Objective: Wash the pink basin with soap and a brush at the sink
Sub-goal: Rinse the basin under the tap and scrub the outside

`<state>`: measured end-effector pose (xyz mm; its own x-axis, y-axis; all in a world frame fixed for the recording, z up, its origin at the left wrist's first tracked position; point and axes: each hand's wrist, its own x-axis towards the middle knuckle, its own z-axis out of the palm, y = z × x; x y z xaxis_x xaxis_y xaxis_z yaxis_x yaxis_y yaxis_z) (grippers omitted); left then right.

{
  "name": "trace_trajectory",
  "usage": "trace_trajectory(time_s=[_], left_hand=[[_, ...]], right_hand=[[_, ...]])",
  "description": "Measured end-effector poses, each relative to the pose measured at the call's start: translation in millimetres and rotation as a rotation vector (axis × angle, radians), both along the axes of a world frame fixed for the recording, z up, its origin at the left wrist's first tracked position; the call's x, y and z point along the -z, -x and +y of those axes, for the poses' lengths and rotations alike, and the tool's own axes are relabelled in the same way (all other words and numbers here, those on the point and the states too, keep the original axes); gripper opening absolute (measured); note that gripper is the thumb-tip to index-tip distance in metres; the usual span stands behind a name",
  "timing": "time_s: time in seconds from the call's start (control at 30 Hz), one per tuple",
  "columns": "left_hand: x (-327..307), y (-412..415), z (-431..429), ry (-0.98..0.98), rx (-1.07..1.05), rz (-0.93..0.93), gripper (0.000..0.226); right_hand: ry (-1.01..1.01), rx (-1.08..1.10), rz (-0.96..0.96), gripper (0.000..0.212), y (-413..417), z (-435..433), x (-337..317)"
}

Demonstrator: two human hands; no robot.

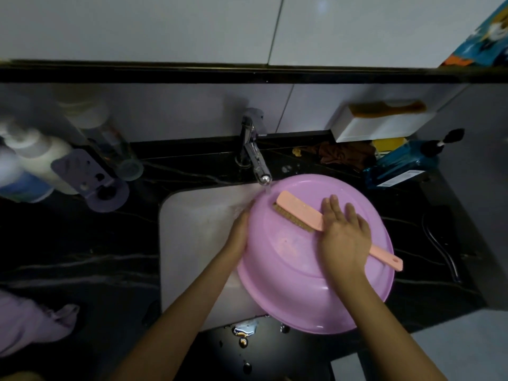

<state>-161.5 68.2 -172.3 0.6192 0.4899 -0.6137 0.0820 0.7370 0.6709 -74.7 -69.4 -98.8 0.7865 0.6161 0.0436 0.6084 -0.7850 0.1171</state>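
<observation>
The pink basin (291, 287) lies tilted over the right side of the white sink (192, 243), its inside facing me. My left hand (238, 235) grips the basin's left rim. A pink long-handled brush (298, 213) lies bristles-down inside the basin. My right hand (343, 235) presses on the brush's handle, fingers stretched toward the far rim. The handle's end sticks out to the right past my hand. Water runs from the chrome tap (254, 155) onto the basin's upper rim.
A black marble counter (82, 257) surrounds the sink. At the left stand white bottles (35, 158) and a purple holder (90, 174). A blue pump bottle (404, 163), brown cloth (341, 154) and white wall box (379, 125) are at the right. A lilac cloth (30, 323) lies at the front left.
</observation>
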Motion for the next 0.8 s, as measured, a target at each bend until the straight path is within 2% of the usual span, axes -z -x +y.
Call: trace_trajectory(time_s=[0.13, 0.23, 0.3, 0.37, 0.5, 0.53, 0.63, 0.7, 0.73, 0.8], left_hand=[[1.4, 16.2, -17.7, -0.084, -0.024, -0.032, 0.034], [-8.2, -4.1, 6.0, -0.162, 0.079, -0.011, 0.032], [0.2, -14.5, 18.9, -0.095, 0.129, -0.012, 0.033], [7.3, -14.2, 18.3, -0.038, 0.091, -0.001, 0.029], [10.9, 13.3, -13.9, -0.101, -0.039, 0.023, 0.032], [11.2, 22.8, -22.0, -0.136, -0.014, 0.051, 0.036], [20.6, 60.1, -33.0, -0.405, 0.059, 0.146, 0.039], [33.8, 74.4, -31.9, -0.561, 0.051, 0.301, 0.044], [37.0, 77.8, -31.6, -0.521, 0.088, 0.393, 0.05], [41.6, 78.6, -36.8, -0.218, 0.174, 0.387, 0.06]], right_hand=[[0.004, -0.011, -0.005, 0.05, 0.9, 1.5, -0.5], [0.019, -0.02, -0.019, 0.048, 0.7, 0.9, -0.7], [0.032, -0.02, -0.012, 0.051, 0.3, 0.1, 0.1], [0.026, -0.013, -0.015, 0.051, 1.4, 1.1, -0.2], [0.038, 0.009, 0.011, 0.055, 4.8, 3.7, -2.6], [0.041, 0.015, 0.008, 0.052, 4.2, 4.4, -3.4], [0.049, 0.026, 0.042, 0.049, 3.1, 2.1, -6.7], [0.105, 0.037, 0.07, 0.05, 4.2, 4.0, -10.0], [0.121, 0.039, 0.081, 0.051, 4.8, 7.1, -11.9], [0.15, 0.038, 0.078, 0.056, 6.1, 11.5, -15.9]])
